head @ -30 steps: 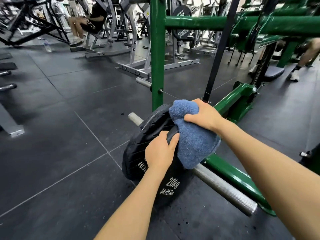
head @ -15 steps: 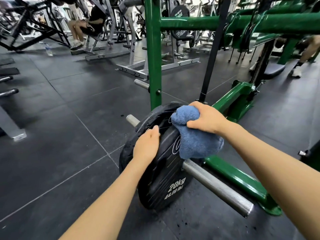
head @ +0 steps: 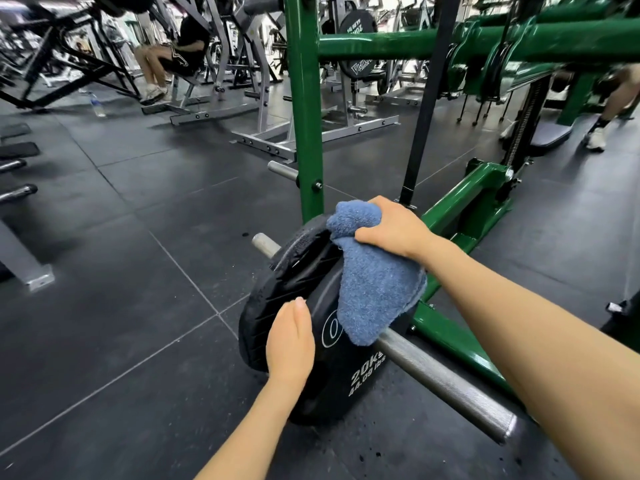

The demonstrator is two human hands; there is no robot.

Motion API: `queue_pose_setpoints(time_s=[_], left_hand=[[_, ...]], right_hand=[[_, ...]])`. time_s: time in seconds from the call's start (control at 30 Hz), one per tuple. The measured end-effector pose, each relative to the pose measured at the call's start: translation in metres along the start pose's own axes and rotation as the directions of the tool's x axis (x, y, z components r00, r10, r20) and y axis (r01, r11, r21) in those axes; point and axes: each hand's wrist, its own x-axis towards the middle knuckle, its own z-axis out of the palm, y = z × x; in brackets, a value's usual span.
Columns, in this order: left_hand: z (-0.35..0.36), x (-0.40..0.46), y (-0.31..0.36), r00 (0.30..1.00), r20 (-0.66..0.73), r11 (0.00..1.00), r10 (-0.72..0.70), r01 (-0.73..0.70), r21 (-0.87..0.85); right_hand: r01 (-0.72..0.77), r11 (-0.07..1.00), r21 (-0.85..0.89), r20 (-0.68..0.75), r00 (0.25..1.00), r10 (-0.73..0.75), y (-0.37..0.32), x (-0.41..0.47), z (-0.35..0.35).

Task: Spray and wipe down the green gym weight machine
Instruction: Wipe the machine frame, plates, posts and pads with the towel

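Note:
A green weight machine (head: 308,109) with an upright post, a crossbar and a low base rail stands ahead. Black 20 kg plates (head: 349,368) sit on its steel sleeve (head: 446,379), which sticks out toward me. My right hand (head: 391,226) grips a blue towel (head: 374,292) at the top rim of the plates; the towel hangs down over the front plate's face. My left hand (head: 291,344) rests flat on the left edge of the front plate, fingers straight. No spray bottle is in view.
Dark rubber floor tiles (head: 121,306) spread to the left. Grey machines (head: 263,109) stand behind, with a seated person (head: 173,60) at the far left and another person's leg (head: 609,109) at the far right. A water bottle (head: 98,105) stands on the floor.
My right hand has carried the towel up from the plate's face to its top rim. My left hand slid outward to the plate's left edge and flattened.

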Motion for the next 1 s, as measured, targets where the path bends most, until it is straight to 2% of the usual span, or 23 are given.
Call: queue_pose_setpoints(time_s=[0.1,0.17,0.23,0.33,0.37,0.5,0.67,0.8,0.9,1.0], left_hand=[[-0.016,0.006,-0.001,0.995,0.104,0.996,-0.004,-0.005,0.089],[-0.019,0.02,0.014,0.988,0.155,0.983,-0.008,-0.02,0.183],[-0.011,0.033,0.036,0.978,0.209,0.983,-0.005,-0.034,0.182],[0.005,0.037,0.055,0.977,0.213,0.969,0.01,-0.062,0.239],[0.007,0.034,0.053,0.983,0.179,0.959,0.041,-0.089,0.268],[0.007,0.03,0.046,0.991,0.091,0.947,0.093,-0.116,0.298],[0.006,0.025,0.034,0.992,0.072,0.965,0.1,-0.115,0.237],[-0.009,0.02,0.014,0.994,0.107,0.994,-0.001,-0.01,0.11],[-0.019,0.04,0.02,0.976,0.18,0.973,-0.125,0.085,0.215],[-0.011,0.053,0.045,0.952,0.29,0.987,-0.098,0.056,0.149]], right_hand=[[0.024,0.996,-0.09,0.005,1.0,-0.024,-0.011,-0.007,0.01],[0.071,0.987,-0.146,-0.055,0.995,-0.08,-0.015,-0.017,0.019],[0.145,0.983,-0.115,-0.095,0.983,-0.156,-0.013,-0.026,0.024],[0.245,0.969,-0.031,-0.013,0.969,-0.245,0.002,-0.023,0.021],[0.223,0.975,-0.014,0.011,0.975,-0.223,0.008,-0.018,0.018],[0.033,0.99,0.134,-0.04,0.999,-0.027,0.027,0.001,-0.001],[0.011,0.997,0.078,-0.023,1.0,-0.009,0.017,0.002,0.005],[0.109,0.994,0.003,-0.039,0.993,-0.109,0.005,-0.018,0.019],[0.297,0.954,-0.029,0.025,0.955,-0.296,-0.003,-0.031,0.031],[0.345,0.938,0.036,0.118,0.931,-0.347,-0.001,-0.029,0.02]])
